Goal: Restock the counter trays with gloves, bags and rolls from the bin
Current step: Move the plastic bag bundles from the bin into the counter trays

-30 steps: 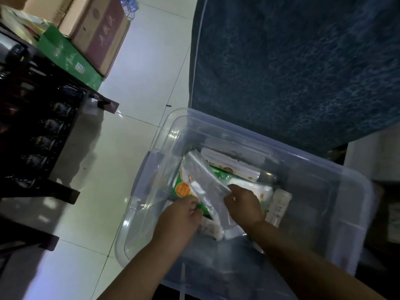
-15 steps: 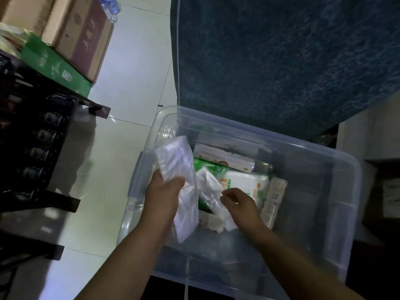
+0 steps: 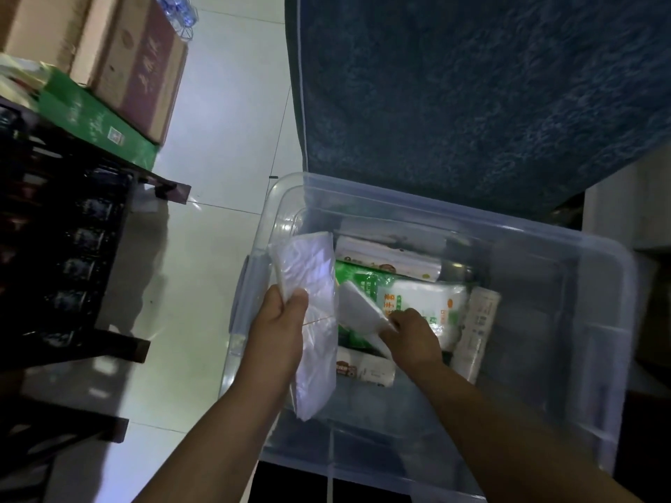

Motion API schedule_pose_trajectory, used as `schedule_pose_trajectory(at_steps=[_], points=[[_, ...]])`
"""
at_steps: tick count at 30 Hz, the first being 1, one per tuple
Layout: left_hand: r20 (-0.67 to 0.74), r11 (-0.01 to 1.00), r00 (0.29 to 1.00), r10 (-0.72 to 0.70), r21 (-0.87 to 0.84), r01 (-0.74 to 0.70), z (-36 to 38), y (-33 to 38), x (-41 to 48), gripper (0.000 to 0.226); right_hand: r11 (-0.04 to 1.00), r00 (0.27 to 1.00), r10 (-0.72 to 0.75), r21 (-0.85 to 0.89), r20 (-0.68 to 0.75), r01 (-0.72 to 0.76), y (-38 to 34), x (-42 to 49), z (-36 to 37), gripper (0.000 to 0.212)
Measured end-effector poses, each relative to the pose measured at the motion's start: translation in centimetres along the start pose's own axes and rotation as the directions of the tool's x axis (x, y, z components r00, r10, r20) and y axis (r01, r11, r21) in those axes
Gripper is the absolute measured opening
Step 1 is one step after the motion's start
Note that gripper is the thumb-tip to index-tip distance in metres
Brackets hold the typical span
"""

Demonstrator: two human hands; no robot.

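A clear plastic bin (image 3: 566,255) sits on the floor below me. My left hand (image 3: 279,332) grips a clear pack of plastic bags (image 3: 312,285) and holds it upright over the bin's left side. My right hand (image 3: 414,332) is inside the bin, pinching a second white pack (image 3: 359,310) by its lower end. Under it lie a green and white packet (image 3: 417,303), a boxed roll (image 3: 388,259) along the far wall, another roll box (image 3: 479,328) on the right and a small box (image 3: 363,368) near me.
A dark blue textured cloth (image 3: 472,85) hangs behind the bin. A dark rack of bottles (image 3: 65,248) stands at left, with a green box (image 3: 94,121) and cardboard cartons (image 3: 130,56) on top. White floor tiles (image 3: 203,248) lie between rack and bin.
My left hand has lifted the clear pack up and to the left, out of the pile. My right hand has taken hold of a second white pack inside the bin.
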State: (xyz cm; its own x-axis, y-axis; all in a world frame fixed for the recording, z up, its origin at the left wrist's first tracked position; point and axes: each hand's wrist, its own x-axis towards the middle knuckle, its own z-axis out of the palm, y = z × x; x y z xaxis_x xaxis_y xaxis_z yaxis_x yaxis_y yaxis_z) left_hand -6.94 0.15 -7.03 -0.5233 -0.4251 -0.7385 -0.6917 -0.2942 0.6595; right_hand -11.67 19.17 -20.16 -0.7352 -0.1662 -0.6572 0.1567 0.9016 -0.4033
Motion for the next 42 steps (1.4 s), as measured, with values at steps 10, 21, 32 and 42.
schedule_pose_trajectory(at_steps=[10,21,32,42], points=[[0.077,0.986,0.996,-0.054,-0.154,0.065,0.2,4.7,-3.5,0.026,0.601,0.993,-0.052,0.791,-0.109,0.118,-7.7,-11.2,-11.8,0.005],[0.489,0.931,0.871,-0.046,-0.296,0.215,2.1,13.1,-13.3,0.049,0.562,0.957,-0.089,0.78,-0.275,0.276,-13.8,-21.8,-18.5,0.016],[0.621,0.981,0.773,0.131,-0.193,-0.011,9.6,13.0,-21.3,0.013,0.637,0.893,0.062,0.707,-0.445,0.308,-8.5,-31.4,-22.6,0.048],[0.847,0.999,0.532,-0.011,0.032,-0.031,17.4,9.3,-33.6,0.053,0.576,0.816,0.375,0.8,-0.439,0.166,1.6,-45.6,-23.6,0.03]])
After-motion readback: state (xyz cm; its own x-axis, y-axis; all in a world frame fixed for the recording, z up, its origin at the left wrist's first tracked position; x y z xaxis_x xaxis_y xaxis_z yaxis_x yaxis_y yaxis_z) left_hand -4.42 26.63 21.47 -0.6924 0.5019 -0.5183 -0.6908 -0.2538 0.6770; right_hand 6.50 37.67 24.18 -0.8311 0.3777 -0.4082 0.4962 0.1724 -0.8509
